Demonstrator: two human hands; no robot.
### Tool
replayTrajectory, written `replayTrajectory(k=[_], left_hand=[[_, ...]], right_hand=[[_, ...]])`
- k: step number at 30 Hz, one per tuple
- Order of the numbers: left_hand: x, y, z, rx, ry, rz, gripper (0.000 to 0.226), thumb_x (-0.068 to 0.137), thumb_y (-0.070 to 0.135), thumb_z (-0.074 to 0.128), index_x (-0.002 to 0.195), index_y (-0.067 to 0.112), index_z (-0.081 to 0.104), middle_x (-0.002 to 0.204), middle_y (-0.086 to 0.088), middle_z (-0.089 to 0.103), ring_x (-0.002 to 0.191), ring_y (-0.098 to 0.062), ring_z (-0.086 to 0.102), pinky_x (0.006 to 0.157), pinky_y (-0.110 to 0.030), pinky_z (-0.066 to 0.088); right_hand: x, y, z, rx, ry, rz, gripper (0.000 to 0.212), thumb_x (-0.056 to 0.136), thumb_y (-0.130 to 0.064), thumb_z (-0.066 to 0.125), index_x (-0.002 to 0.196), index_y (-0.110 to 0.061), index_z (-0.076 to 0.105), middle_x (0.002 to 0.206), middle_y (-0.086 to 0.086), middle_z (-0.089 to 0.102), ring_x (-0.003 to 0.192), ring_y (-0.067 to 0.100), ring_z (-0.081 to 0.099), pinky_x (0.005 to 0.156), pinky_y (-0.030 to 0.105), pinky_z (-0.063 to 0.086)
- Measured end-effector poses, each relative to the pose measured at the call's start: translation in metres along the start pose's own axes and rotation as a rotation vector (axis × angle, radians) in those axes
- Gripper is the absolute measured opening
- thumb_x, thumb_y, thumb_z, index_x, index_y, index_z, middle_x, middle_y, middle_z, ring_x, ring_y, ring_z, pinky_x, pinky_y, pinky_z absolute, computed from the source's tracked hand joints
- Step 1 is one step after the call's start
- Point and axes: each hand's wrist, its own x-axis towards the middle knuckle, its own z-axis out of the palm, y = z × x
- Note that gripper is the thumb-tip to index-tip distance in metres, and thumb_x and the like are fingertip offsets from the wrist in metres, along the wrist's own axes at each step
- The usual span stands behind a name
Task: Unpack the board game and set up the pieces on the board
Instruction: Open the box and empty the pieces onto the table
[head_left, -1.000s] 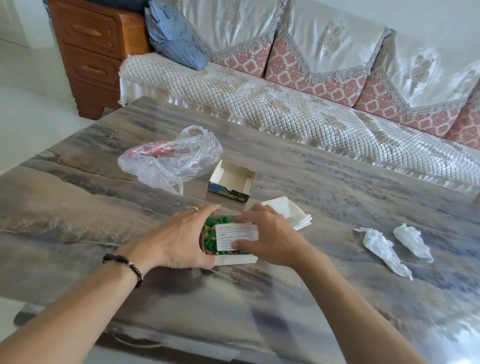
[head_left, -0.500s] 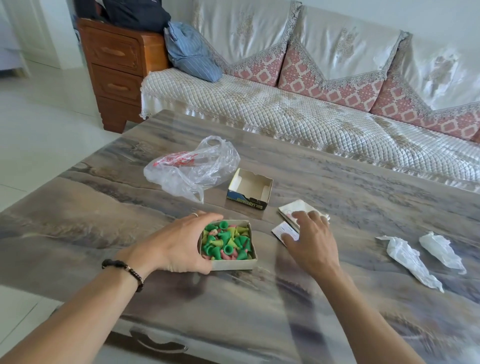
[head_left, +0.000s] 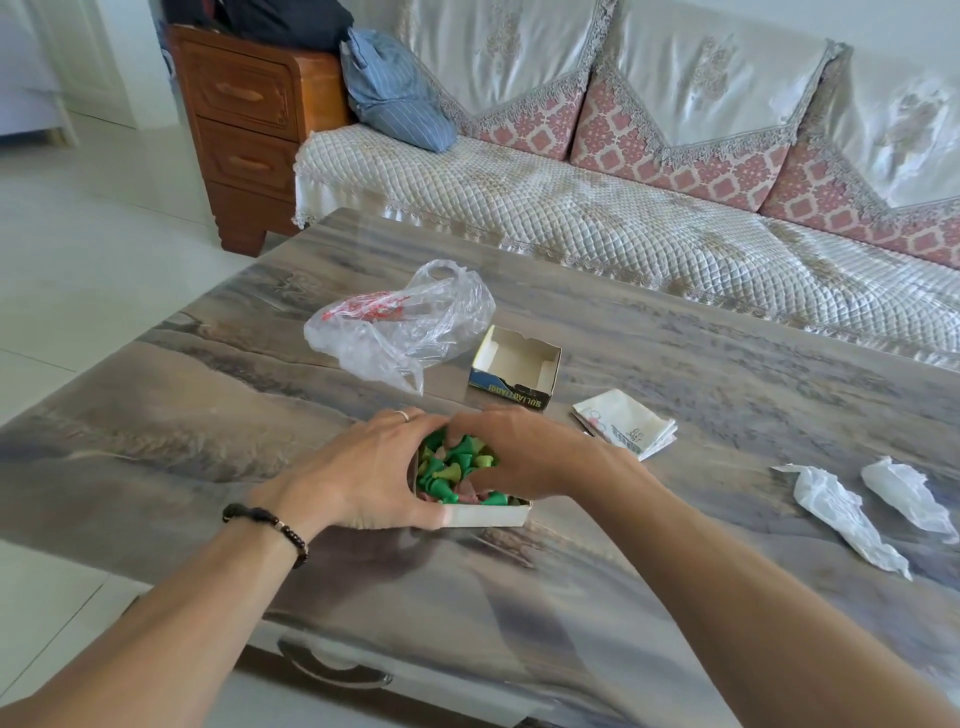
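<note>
Box (head_left: 485, 515) of pieces (head_left: 451, 463) — two hands (head_left: 370, 470)

your right hand (head_left: 524, 457) covers the far right part of the small box (head_left: 488, 515), so you can't see that wall or the game pieces (head_left: 452, 470) under the palm. its fingertips are buried among the pieces; whether they pinch one can't be told. your left hand (head_left: 371, 470) hides the box's left wall. the print on the folded paper (head_left: 626, 423) is too small to read. what lies inside the plastic bag (head_left: 400, 327) is only a red blur. the sofa (head_left: 623, 218) runs off the right edge, and both forearms leave the bottom edge.
</note>
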Motion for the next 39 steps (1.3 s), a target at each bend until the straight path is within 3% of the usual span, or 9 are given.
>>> replayTrajectory(k=[5,9,14,16,19,23,26,33,39], left_hand=[[0.004,-0.007,-0.002,0.001,0.017,-0.031,0.093,0.056,0.064,0.063,0.138,0.029,0.037,0.125,0.013,0.048,0.117,-0.009,0.046,0.094,-0.031,0.044],[0.008,-0.008,-0.002,-0.003,0.033,-0.047,0.092,0.057,0.060,0.066,0.138,0.028,0.037,0.127,0.010,0.048,0.116,-0.011,0.048,0.093,-0.033,0.045],[0.007,0.000,-0.002,-0.053,0.088,-0.042,0.099,0.058,0.079,0.057,0.141,0.030,0.033,0.140,0.013,0.034,0.124,-0.007,0.040,0.097,-0.034,0.043],[0.007,0.008,-0.005,-0.025,0.218,-0.007,0.077,0.074,0.070,0.051,0.138,0.030,0.037,0.138,0.011,0.033,0.117,-0.008,0.042,0.086,-0.033,0.046],[0.013,0.028,-0.006,0.179,0.309,0.096,0.041,0.089,0.046,0.049,0.126,0.028,0.045,0.116,0.006,0.047,0.096,-0.012,0.050,0.065,-0.029,0.042],[0.031,0.036,0.014,0.380,0.150,0.129,0.038,0.091,0.053,0.043,0.121,0.030,0.042,0.113,0.001,0.049,0.103,-0.021,0.050,0.068,-0.033,0.042],[0.041,0.029,0.014,0.406,0.122,0.104,0.037,0.092,0.058,0.042,0.115,0.029,0.047,0.112,0.001,0.047,0.099,-0.021,0.053,0.068,-0.032,0.042],[0.060,0.024,0.003,0.570,0.103,0.168,0.044,0.092,0.060,0.041,0.111,0.021,0.047,0.105,-0.003,0.051,0.069,-0.018,0.048,0.065,-0.036,0.051],[0.066,0.024,0.006,0.549,0.150,0.277,0.034,0.097,0.047,0.042,0.104,0.014,0.047,0.088,0.000,0.052,0.064,-0.019,0.048,0.056,-0.030,0.038]], right_hand=[[0.006,0.000,0.000,0.164,0.062,0.041,0.026,0.090,-0.024,0.063,0.115,-0.023,0.056,0.112,0.003,0.058,0.092,0.018,0.052,0.070,0.027,0.043],[0.008,0.005,0.003,0.400,0.230,0.139,0.016,0.089,-0.024,0.065,0.103,-0.018,0.069,0.098,-0.002,0.064,0.084,0.013,0.059,0.057,0.014,0.041],[-0.005,0.016,0.009,0.915,0.469,0.302,0.005,0.087,-0.015,0.069,0.085,-0.011,0.072,0.065,0.004,0.064,0.053,0.009,0.055,0.054,0.023,0.048],[-0.019,0.028,0.008,1.030,0.559,0.335,0.007,0.088,-0.008,0.067,0.084,-0.003,0.070,0.059,0.006,0.058,0.047,0.008,0.050,0.049,0.023,0.045],[-0.045,0.048,0.013,0.862,0.415,0.403,0.008,0.087,-0.007,0.068,0.081,-0.002,0.069,0.055,0.006,0.058,0.043,0.010,0.052,0.045,0.022,0.045],[-0.062,0.054,0.027,0.550,0.142,0.449,0.006,0.087,-0.016,0.067,0.081,-0.016,0.067,0.056,0.004,0.064,0.045,0.015,0.059,0.053,0.023,0.049],[-0.066,0.053,0.030,0.595,0.183,0.468,0.010,0.088,-0.016,0.066,0.096,-0.011,0.070,0.055,0.002,0.062,0.039,0.010,0.055,0.048,0.018,0.046],[-0.063,0.053,0.032,0.663,0.213,0.478,0.022,0.083,-0.018,0.074,0.104,-0.011,0.068,0.058,0.001,0.062,0.041,0.008,0.056,0.046,0.016,0.045],[-0.063,0.056,0.037,0.611,0.271,0.430,0.026,0.076,-0.025,0.079,0.099,-0.020,0.067,0.084,0.000,0.063,0.056,0.010,0.057,0.056,0.022,0.048]])
